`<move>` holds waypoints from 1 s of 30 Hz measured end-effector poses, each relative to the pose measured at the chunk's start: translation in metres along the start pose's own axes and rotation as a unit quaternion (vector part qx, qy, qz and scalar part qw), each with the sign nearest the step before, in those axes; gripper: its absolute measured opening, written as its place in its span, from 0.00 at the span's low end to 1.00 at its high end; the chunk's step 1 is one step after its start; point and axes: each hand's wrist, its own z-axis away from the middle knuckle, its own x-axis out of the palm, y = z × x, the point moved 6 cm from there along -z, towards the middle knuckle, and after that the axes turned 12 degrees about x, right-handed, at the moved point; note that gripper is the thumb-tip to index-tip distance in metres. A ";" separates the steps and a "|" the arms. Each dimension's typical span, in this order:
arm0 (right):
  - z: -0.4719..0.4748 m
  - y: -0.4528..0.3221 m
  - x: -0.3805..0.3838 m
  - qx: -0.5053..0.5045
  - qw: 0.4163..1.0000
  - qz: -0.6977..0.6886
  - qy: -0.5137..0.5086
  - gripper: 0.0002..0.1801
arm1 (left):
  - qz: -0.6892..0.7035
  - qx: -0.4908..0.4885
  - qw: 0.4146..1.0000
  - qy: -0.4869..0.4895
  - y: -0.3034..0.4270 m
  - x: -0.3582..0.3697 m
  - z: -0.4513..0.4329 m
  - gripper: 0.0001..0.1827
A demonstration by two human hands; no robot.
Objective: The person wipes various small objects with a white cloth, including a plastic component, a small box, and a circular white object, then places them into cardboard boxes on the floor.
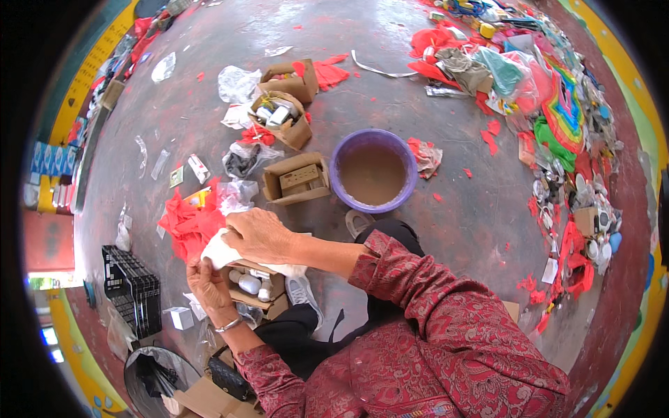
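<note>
My left hand (209,286), with a bangle at its wrist, pinches the lower edge of a soft white sheet or bag (220,250). Above it, my right hand (260,236) is closed on the same white piece, its fingers partly hidden. Whether this is cloth or plastic I cannot tell. Just under my hands stands a cardboard box (278,288) with several white rounded items (249,283) in it. A heap of red plastic or cloth (191,227) lies right beyond the white piece.
A purple basin (337,180) of murky water stands ahead, beside a cardboard box holding a power strip (299,177). Two more filled boxes stand farther off. A black crate (130,298) and a lined bin (157,371) are at left. Mixed scrap (569,130) lines the right wall.
</note>
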 end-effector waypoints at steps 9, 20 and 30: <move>-0.011 0.017 -0.020 0.063 0.969 -0.197 0.137 0.16 | 0.188 -0.232 0.954 -0.015 -0.046 0.033 0.035 0.25; 0.003 0.001 0.015 -0.037 0.999 -0.005 0.037 0.12 | 0.338 -0.187 0.920 0.060 -0.047 0.070 0.046 0.30; 0.011 0.047 0.056 0.415 0.804 -0.369 -0.215 0.18 | 0.196 -0.197 0.958 0.064 -0.034 0.059 0.045 0.22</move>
